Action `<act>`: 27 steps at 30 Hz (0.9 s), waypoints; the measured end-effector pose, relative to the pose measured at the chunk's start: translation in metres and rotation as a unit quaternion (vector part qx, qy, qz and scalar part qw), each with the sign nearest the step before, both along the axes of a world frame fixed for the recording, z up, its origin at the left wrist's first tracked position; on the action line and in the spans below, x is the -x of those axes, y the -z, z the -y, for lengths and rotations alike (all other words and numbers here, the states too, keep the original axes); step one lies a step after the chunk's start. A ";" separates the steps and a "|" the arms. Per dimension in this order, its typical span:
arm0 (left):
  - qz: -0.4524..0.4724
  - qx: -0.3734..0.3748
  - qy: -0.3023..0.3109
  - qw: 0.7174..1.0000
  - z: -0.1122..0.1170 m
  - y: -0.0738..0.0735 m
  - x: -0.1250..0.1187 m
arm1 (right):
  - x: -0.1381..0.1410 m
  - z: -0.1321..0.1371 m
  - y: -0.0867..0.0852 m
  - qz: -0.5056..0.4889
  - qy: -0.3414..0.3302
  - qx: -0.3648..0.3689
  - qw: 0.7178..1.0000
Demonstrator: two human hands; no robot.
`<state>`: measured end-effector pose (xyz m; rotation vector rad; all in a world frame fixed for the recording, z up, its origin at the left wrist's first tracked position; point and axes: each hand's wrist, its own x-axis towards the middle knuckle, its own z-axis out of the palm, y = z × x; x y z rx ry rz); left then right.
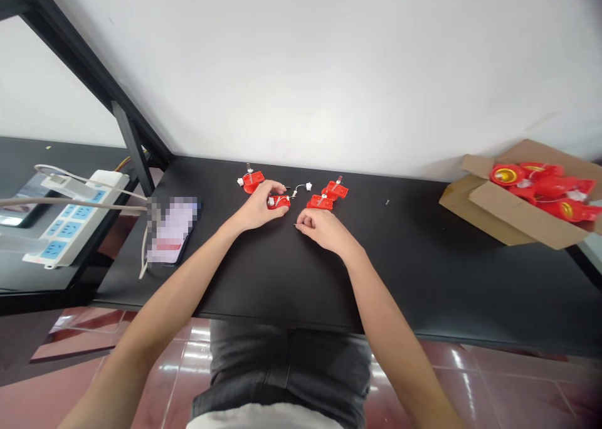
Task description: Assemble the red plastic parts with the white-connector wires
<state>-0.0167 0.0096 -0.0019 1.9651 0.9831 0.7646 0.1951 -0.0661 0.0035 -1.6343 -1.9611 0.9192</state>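
My left hand [261,206] is closed around a small red plastic housing [285,204] with white parts and a thin wire inside. A white wire with a small white plug [308,186] lies on the table just beyond it. My right hand [320,226] is pinched low over the table, with a tiny thin tip showing at its fingers; what it is stays too small to name. Right behind this hand lies an open red housing [322,201], next to another red piece [335,189] with a metal tab. Behind my left hand rests a further red piece [254,179], partly covered.
At the right stands an open cardboard box [489,209] holding several red and gold plastic pieces [559,187]. A tiny metal piece [387,202] lies on the black table [282,278]. To the left are a phone [172,231], a power strip [75,219] with cables, and a black frame post [134,143].
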 end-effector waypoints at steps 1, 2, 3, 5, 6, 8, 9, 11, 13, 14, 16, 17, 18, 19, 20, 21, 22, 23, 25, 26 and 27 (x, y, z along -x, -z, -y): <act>0.005 -0.011 -0.002 1.000 -0.001 -0.002 0.002 | 0.000 0.000 -0.001 -0.020 -0.005 -0.016 1.000; 0.010 -0.020 -0.003 1.000 -0.002 -0.004 0.003 | 0.000 0.001 -0.002 -0.048 -0.010 -0.033 0.998; 0.014 -0.024 -0.001 1.000 -0.004 -0.007 0.004 | 0.000 0.001 -0.004 -0.081 -0.013 -0.046 0.996; 0.020 -0.023 0.009 0.999 -0.005 -0.010 0.006 | 0.000 0.002 -0.008 -0.139 -0.012 -0.041 0.989; 0.022 -0.021 0.015 0.999 -0.006 -0.012 0.007 | -0.001 0.003 -0.011 -0.161 -0.007 -0.028 0.986; 0.026 -0.017 0.019 0.999 -0.007 -0.013 0.007 | -0.001 0.003 -0.015 -0.196 0.009 -0.003 0.981; 0.028 -0.017 0.019 0.999 -0.007 -0.014 0.007 | -0.002 0.003 -0.017 -0.213 0.017 0.004 0.977; 0.031 -0.017 0.019 0.999 -0.007 -0.013 0.007 | -0.002 0.002 -0.019 -0.247 0.029 -0.001 0.968; 0.033 -0.014 0.021 0.999 -0.007 -0.012 0.007 | -0.003 0.001 -0.020 -0.272 0.041 -0.005 0.961; 0.035 -0.014 0.020 0.999 -0.007 -0.011 0.006 | -0.003 0.001 -0.019 -0.279 0.048 -0.003 0.959; 0.039 -0.012 0.018 0.999 -0.006 -0.008 0.005 | -0.004 0.000 -0.018 -0.288 0.059 0.011 0.956; 0.036 -0.007 0.021 0.999 -0.006 -0.007 0.004 | -0.004 0.000 -0.018 -0.291 0.063 0.018 0.954; 0.029 0.000 0.027 0.999 -0.004 -0.006 0.003 | -0.004 0.001 -0.017 -0.296 0.067 0.023 0.953; 0.017 0.010 0.035 0.999 -0.003 -0.004 0.002 | -0.004 0.001 -0.017 -0.300 0.072 0.024 0.951; 0.002 0.023 0.043 0.999 -0.002 -0.003 0.000 | -0.004 0.001 -0.017 -0.304 0.077 0.023 0.949; -0.012 0.034 0.048 0.998 0.000 -0.002 -0.001 | -0.003 0.001 -0.017 -0.308 0.082 0.021 0.948; -0.023 0.044 0.050 0.998 0.001 -0.001 -0.002 | -0.003 0.001 -0.018 -0.310 0.087 0.018 0.946; -0.030 0.050 0.051 0.997 0.002 -0.001 -0.003 | -0.003 0.001 -0.018 -0.313 0.089 0.016 0.945; -0.028 0.056 0.057 0.996 0.003 0.001 -0.004 | -0.002 0.001 -0.019 -0.319 0.088 0.013 0.944; -0.020 0.055 0.062 0.996 0.003 0.001 -0.005 | -0.002 0.001 -0.018 -0.322 0.085 0.012 0.943; -0.011 0.053 0.067 0.996 0.004 0.002 -0.005 | -0.003 0.001 -0.018 -0.322 0.083 0.011 0.943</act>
